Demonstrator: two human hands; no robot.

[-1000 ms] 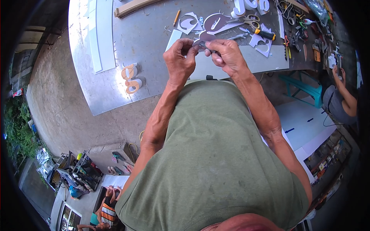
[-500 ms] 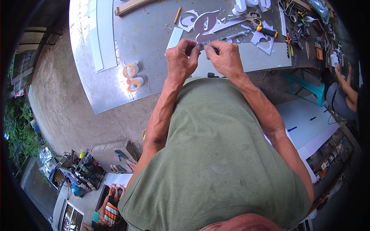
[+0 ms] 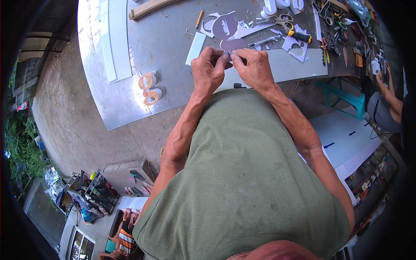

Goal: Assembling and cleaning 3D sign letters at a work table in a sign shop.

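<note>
The person's green shirt (image 3: 242, 182) fills the lower half of the view, and both forearms rise from it toward the near edge of the grey metal table (image 3: 169, 47). The left hand (image 3: 209, 69) and the right hand (image 3: 255, 68) meet just above that edge, fingers curled in, thumbs and forefingers pinched together on a small dark piece (image 3: 230, 53) held between them; it is too small to tell what it is. Just beyond the hands lies a purple cut-out shape (image 3: 225, 27) with white offcuts around it, and left of it a white strip (image 3: 196, 42) and a pencil (image 3: 199, 19). Right of the purple shape rest scissors (image 3: 284, 20) and a yellow-handled knife (image 3: 300, 36). Well to the left of the hands, near the table's front edge, sit two orange-and-white cut letters (image 3: 149, 88), with long white strips (image 3: 113, 39) farther left. At the far right of the table tools lie crowded, and another person's hand (image 3: 381, 71) shows beside a teal bench (image 3: 342, 97).
</note>
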